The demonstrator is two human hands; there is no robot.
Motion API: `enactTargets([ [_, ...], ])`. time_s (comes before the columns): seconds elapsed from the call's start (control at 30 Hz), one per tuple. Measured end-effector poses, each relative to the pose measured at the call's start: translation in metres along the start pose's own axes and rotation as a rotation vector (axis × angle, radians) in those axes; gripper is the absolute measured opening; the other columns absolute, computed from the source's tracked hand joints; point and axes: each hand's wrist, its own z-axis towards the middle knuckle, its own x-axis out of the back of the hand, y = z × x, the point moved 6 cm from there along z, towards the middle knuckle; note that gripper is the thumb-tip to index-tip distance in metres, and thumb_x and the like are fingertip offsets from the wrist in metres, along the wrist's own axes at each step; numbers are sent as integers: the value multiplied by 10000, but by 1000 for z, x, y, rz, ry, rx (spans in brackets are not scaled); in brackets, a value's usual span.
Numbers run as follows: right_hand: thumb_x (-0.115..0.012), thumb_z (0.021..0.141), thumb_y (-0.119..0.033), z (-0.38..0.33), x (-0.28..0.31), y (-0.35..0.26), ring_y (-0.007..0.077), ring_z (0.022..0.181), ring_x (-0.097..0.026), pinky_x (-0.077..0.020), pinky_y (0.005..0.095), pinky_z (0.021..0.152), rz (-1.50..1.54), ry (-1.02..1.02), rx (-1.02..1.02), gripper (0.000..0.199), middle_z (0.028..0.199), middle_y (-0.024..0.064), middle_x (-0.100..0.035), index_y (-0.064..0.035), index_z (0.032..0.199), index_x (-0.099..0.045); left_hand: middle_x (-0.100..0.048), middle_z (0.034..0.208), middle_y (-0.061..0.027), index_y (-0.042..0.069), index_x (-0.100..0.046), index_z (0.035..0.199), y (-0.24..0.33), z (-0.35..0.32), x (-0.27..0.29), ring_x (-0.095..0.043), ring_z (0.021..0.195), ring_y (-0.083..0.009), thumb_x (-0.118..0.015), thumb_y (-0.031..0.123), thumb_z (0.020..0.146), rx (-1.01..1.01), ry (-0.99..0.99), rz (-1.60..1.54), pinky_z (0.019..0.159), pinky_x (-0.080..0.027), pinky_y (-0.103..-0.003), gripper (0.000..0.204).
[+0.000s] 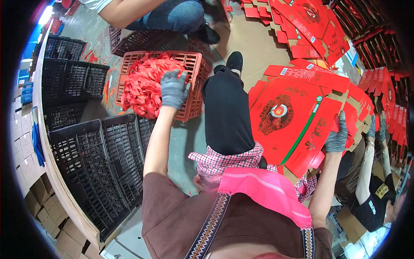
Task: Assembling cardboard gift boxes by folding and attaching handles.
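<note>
My left hand (174, 90), in a grey knit glove, rests on a heap of red ribbon strips (144, 84) near the right side of a red plastic crate (196, 64). Its fingers look apart, with no strip plainly held. On my right, a large flattened red cardboard box (286, 114) with a green band and a round picture lies tilted beside my leg. My right hand (336, 137), gloved in grey too, grips this box by its right edge; part of the fingers is hidden by the board.
Black plastic crates (97, 166) line the left side. Another person crouches at the top, jeans (174, 17) showing behind the red crate. More flattened red boxes (310, 21) pile up at the upper right. A co-worker's gloved hands (377, 126) reach toward red cartons at the far right.
</note>
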Motion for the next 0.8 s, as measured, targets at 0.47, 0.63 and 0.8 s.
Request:
enactTargets([
  [0.47, -479, 837, -384, -14, 4, 2, 229, 1027, -508, -391, 388, 900, 83, -119, 8, 448, 1139, 89, -526, -63, 1150, -468, -604, 822, -46, 47, -605, 854, -67, 33, 19, -540, 806, -142, -584, 90, 754, 530, 298, -829, 763, -424, -277, 110],
  [0.63, -445, 858, -343, 1, 17, 17, 227, 979, -526, -411, 368, 862, 195, -137, -9, 400, 1107, 96, -537, -65, 1145, -466, -598, 797, -71, 30, -594, 860, -90, 49, 113, -552, 759, -157, -538, 5, 775, 445, 670, -1106, 725, -462, -291, 105],
  [0.8, -316, 903, -275, 22, 51, 19, 209, 912, -540, -439, 347, 801, -424, -247, 153, 311, 988, 76, -571, -69, 1053, -494, -589, 923, -154, 4, -517, 1015, -166, 77, 99, -581, 794, -237, -551, 89, 801, 574, 552, -1469, 720, -480, -335, 234],
])
